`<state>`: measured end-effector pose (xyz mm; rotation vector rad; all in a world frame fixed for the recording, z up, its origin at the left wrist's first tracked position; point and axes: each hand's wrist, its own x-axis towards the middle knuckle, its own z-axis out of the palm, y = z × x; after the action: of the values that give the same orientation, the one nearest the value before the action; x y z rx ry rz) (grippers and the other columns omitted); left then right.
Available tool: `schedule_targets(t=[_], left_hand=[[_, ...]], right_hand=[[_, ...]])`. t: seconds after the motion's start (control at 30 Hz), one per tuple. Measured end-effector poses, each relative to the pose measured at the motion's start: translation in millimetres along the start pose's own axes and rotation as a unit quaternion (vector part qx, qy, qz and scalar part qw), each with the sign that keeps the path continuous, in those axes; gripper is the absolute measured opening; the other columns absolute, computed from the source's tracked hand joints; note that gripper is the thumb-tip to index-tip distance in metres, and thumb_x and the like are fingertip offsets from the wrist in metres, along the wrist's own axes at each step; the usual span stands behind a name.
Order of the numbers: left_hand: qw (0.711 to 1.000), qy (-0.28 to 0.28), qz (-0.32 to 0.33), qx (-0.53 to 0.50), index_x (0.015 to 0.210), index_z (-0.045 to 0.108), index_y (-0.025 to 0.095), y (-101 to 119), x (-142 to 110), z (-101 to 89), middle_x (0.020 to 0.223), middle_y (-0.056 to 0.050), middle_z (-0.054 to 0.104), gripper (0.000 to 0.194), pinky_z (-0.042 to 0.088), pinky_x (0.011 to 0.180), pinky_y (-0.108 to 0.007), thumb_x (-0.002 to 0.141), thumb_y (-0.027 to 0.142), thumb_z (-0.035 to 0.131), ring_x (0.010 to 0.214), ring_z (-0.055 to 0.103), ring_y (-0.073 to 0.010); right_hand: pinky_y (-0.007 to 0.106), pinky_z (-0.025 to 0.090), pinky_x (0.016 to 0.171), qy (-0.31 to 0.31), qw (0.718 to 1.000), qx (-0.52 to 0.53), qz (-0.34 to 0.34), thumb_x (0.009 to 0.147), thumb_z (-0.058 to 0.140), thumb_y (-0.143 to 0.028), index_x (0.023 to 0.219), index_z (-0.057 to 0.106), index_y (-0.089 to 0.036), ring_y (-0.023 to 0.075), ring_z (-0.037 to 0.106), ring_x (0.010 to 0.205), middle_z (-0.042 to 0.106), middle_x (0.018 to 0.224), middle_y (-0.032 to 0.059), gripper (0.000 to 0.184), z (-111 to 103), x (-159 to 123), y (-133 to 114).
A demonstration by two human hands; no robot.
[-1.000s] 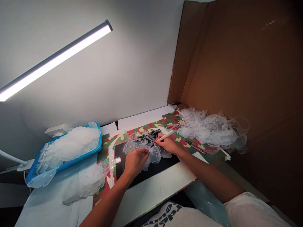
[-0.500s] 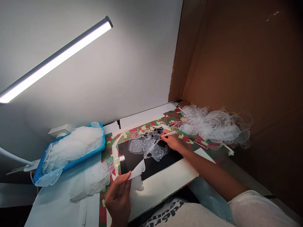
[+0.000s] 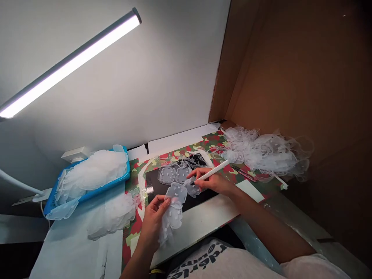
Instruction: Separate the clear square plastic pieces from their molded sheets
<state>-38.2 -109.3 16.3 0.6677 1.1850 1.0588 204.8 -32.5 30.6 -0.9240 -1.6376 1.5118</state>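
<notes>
My left hand [image 3: 157, 211] pinches a frosted clear plastic sheet [image 3: 176, 193] with small raised dots, and more such sheets hang below it. In my right hand [image 3: 210, 180] is a white pen-like tool [image 3: 213, 170], its tip end toward the top edge of the held sheet. Whether the tip touches the sheet I cannot tell. Behind, several clear sheets [image 3: 167, 175] with the same dots lie on a black board [image 3: 152, 180]. Thin clear strands [image 3: 186, 161] are strewn along the board's far edge.
A blue basket [image 3: 127, 176] heaped with frosted sheets stands at left, with a loose stack [image 3: 114, 217] in front. At right lies a tangled pile of clear sheets [image 3: 264, 151] beside a pink-handled tool [image 3: 245, 173]. A lit lamp [image 3: 72, 64] hangs above; a cardboard panel [image 3: 290, 77] stands at right.
My left hand has moved up and right, turning the held sheet's face toward me. My right hand has come nearer, toward the sheet's top edge. The stretched strand between my hands is no longer visible.
</notes>
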Motion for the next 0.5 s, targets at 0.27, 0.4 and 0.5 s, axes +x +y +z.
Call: schedule_targets(t=[0.27, 0.4, 0.5], left_hand=[[0.998, -0.026, -0.011, 0.049, 0.086, 0.057, 0.018, 5.1, 4.3, -2.1, 0.068, 0.003, 0.063, 0.039, 0.041, 0.048, -0.019, 0.067, 0.044, 0.080, 0.052, 0.055, -0.0096], [0.997, -0.034, -0.018, 0.073, 0.088, 0.056, 0.020, 7.6, 8.3, -6.1, 0.067, 0.004, 0.063, 0.041, 0.040, 0.048, -0.018, 0.067, 0.045, 0.080, 0.050, 0.055, -0.0091], [0.995, -0.049, -0.023, 0.079, 0.090, 0.056, 0.020, 9.1, 9.9, -7.0, 0.067, 0.004, 0.063, 0.040, 0.040, 0.047, -0.018, 0.069, 0.046, 0.078, 0.049, 0.054, -0.0092]], right_hand=[[0.025, 0.048, 0.067, -0.079, 0.993, 0.093, -0.005, 0.086, 0.065, -0.038, 0.079, 0.055, -0.016, 0.0147, 0.065, 0.082, 0.068, 0.103, 0.0090, 0.025, 3.8, 1.2, 6.3], [0.029, 0.051, 0.074, -0.089, 0.991, 0.103, -0.009, 0.086, 0.065, -0.037, 0.078, 0.055, -0.017, 0.0168, 0.067, 0.087, 0.067, 0.105, 0.0093, 0.024, 0.6, -4.8, -8.4], [0.030, 0.052, 0.077, -0.093, 0.990, 0.108, -0.004, 0.086, 0.065, -0.036, 0.078, 0.055, -0.017, 0.0163, 0.067, 0.086, 0.067, 0.105, 0.0086, 0.023, -1.1, -8.5, -16.2]])
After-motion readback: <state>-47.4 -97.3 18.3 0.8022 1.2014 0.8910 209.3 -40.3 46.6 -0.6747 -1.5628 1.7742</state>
